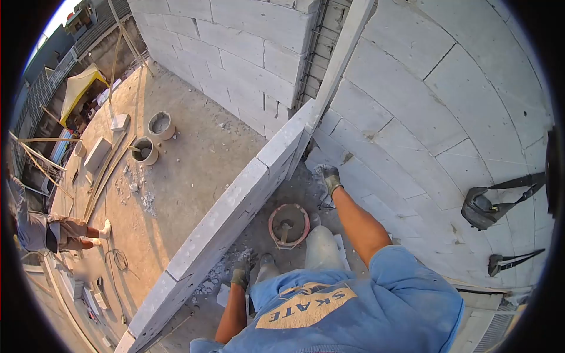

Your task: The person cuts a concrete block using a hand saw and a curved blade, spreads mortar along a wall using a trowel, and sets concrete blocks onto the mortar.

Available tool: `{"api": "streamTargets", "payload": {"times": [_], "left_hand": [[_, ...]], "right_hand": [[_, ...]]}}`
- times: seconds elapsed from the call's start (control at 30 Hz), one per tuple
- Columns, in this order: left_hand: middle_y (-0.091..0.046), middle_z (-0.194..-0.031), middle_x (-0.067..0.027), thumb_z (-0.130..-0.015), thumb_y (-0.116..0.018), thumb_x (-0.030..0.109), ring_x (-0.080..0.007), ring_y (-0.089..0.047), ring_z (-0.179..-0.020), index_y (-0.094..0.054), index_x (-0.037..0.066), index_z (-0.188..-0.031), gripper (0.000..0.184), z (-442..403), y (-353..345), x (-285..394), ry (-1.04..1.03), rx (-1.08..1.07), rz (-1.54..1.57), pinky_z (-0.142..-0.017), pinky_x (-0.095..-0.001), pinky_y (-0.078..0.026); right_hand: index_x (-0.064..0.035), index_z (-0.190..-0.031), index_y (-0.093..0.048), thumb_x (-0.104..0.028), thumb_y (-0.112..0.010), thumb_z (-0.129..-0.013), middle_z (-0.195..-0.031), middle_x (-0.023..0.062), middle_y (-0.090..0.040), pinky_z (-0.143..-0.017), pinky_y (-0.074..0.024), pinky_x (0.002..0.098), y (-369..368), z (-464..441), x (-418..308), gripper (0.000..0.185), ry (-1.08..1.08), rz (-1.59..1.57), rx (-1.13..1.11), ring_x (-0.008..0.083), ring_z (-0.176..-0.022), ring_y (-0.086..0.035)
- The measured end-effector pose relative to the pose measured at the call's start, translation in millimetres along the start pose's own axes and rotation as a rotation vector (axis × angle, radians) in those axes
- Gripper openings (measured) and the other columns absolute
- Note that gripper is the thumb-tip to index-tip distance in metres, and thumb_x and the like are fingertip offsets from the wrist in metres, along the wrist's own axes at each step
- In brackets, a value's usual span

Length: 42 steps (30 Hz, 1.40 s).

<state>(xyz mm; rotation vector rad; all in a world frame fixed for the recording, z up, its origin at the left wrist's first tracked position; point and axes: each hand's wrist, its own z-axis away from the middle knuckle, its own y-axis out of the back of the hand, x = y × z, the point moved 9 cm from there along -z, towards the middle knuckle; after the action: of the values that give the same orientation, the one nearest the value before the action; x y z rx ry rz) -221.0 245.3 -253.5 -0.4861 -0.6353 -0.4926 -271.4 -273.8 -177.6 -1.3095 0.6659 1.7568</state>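
My right hand (329, 178), in a grey work glove, reaches forward near the foot of the block wall on my right. Its fingers look curled; whatever they hold, if anything, I cannot make out. Lower on the left, my left hand (241, 274), also gloved, is beside my leg near the low block wall (229, 200). Its finger position is too small to tell. Between the hands stands a round bucket of grey mortar (288, 226) with a reddish rim. A tool with a light handle (284, 236) rests in the mortar.
Broken block rubble (215, 276) lies along the low wall. A black bag (485, 209) hangs on the right wall. Beyond the low wall stand two buckets (144, 152), loose blocks (97, 154) and long timbers (106, 176). Another person (50, 232) stands at far left.
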Motion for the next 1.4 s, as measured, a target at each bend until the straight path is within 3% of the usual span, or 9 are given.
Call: {"api": "streamTargets", "payload": {"times": [0.6, 0.73, 0.8, 0.87, 1.0, 1.07, 1.13, 1.2, 1.4], "left_hand": [[-0.070, -0.117, -0.0122, -0.097, -0.055, 0.016, -0.0259, -0.066, -0.109, -0.060, 0.010, -0.130, 0.034, -258, -333, 353, -0.696, 0.425, -0.447, -0.092, -0.0370, -0.052], [-0.063, -0.130, -0.0120, -0.094, -0.055, 0.014, -0.0290, -0.060, -0.120, -0.059, 0.013, -0.132, 0.038, -254, -359, 399, -0.669, 0.490, -0.622, -0.100, -0.0390, -0.047], [-0.065, -0.126, -0.0163, -0.093, -0.049, 0.001, -0.0248, -0.061, -0.120, -0.059, 0.001, -0.130, 0.038, -286, -358, 392, -0.671, 0.377, -0.444, -0.105, -0.0330, -0.043], [-0.068, -0.120, -0.0113, -0.091, -0.049, -0.005, -0.0189, -0.065, -0.107, -0.059, 0.001, -0.129, 0.040, -308, -360, 386, -0.646, 0.210, -0.399, -0.096, -0.0300, -0.048], [-0.072, -0.099, -0.0132, -0.094, -0.060, 0.012, -0.0235, -0.069, -0.094, -0.066, 0.005, -0.115, 0.023, -263, -351, 373, -0.632, 0.512, -0.375, -0.083, -0.0335, -0.051], [-0.070, -0.089, -0.0074, -0.095, -0.060, 0.011, -0.0169, -0.067, -0.087, -0.066, 0.006, -0.105, 0.012, -248, -350, 329, -0.500, 0.593, 0.170, -0.077, -0.0305, -0.052], [-0.068, -0.086, -0.0048, -0.097, -0.058, 0.006, -0.0133, -0.065, -0.086, -0.065, 0.006, -0.101, 0.008, -253, -366, 279, -0.433, 0.404, 0.600, -0.076, -0.0276, -0.052], [-0.069, -0.088, -0.0043, -0.096, -0.057, 0.003, -0.0130, -0.065, -0.085, -0.066, 0.005, -0.101, 0.011, -216, -401, 304, -0.473, 0.316, 0.582, -0.077, -0.0276, -0.053], [-0.072, -0.102, -0.0053, -0.091, -0.058, -0.001, -0.0145, -0.067, -0.090, -0.072, 0.002, -0.101, 0.017, -161, -446, 365, -0.699, 0.192, -0.025, -0.083, -0.0305, -0.053]], "right_hand": [[-0.0108, -0.081, -0.074, -0.014, -0.065, -0.082, -0.080, 0.0139, -0.071, -0.063, -0.0561, 0.0399, -13, -288, 26, 0.009, -0.186, -0.126, -0.515, 0.0285, -0.074, -0.071], [-0.0099, -0.103, -0.074, -0.030, -0.062, -0.086, -0.104, 0.0130, -0.073, -0.078, -0.0550, 0.0394, -73, -276, -131, 0.029, 0.444, 1.110, -0.573, 0.0317, -0.090, -0.070], [-0.0118, -0.119, -0.068, -0.038, -0.056, -0.090, -0.128, 0.0131, -0.065, -0.100, -0.0453, 0.0384, -112, -244, -148, 0.040, 1.006, 1.103, -0.991, 0.0312, -0.114, -0.061], [-0.0120, -0.127, -0.061, -0.037, -0.055, -0.092, -0.137, 0.0126, -0.058, -0.111, -0.0334, 0.0374, -121, -255, -148, 0.043, 0.540, 0.697, -1.262, 0.0282, -0.127, -0.051], [-0.0077, -0.114, -0.067, -0.028, -0.059, -0.091, -0.111, 0.0143, -0.069, -0.097, -0.0462, 0.0387, -110, -193, -238, 0.031, 1.263, 0.344, -0.943, 0.0258, -0.103, -0.064], [-0.0049, -0.096, -0.070, -0.027, -0.059, -0.093, -0.082, 0.0110, -0.070, -0.069, -0.0520, 0.0378, -86, -246, -182, 0.025, 0.077, 0.516, -0.630, 0.0200, -0.067, -0.064], [-0.0030, -0.083, -0.068, -0.027, -0.058, -0.096, -0.064, 0.0035, -0.062, -0.051, -0.0451, 0.0357, -27, -226, -191, 0.029, 0.299, 0.486, -0.172, 0.0130, -0.049, -0.052], [-0.0053, -0.102, -0.071, -0.026, -0.052, -0.100, -0.085, 0.0087, -0.073, -0.063, -0.0547, 0.0329, 6, -228, -70, 0.028, -0.333, 0.103, -0.372, 0.0230, -0.064, -0.066], [-0.0018, -0.091, -0.068, -0.033, -0.064, -0.096, -0.070, 0.0057, -0.064, -0.053, -0.0490, 0.0294, -12, -141, -184, 0.032, 0.012, 0.055, -0.406, 0.0144, -0.054, -0.057]]}}
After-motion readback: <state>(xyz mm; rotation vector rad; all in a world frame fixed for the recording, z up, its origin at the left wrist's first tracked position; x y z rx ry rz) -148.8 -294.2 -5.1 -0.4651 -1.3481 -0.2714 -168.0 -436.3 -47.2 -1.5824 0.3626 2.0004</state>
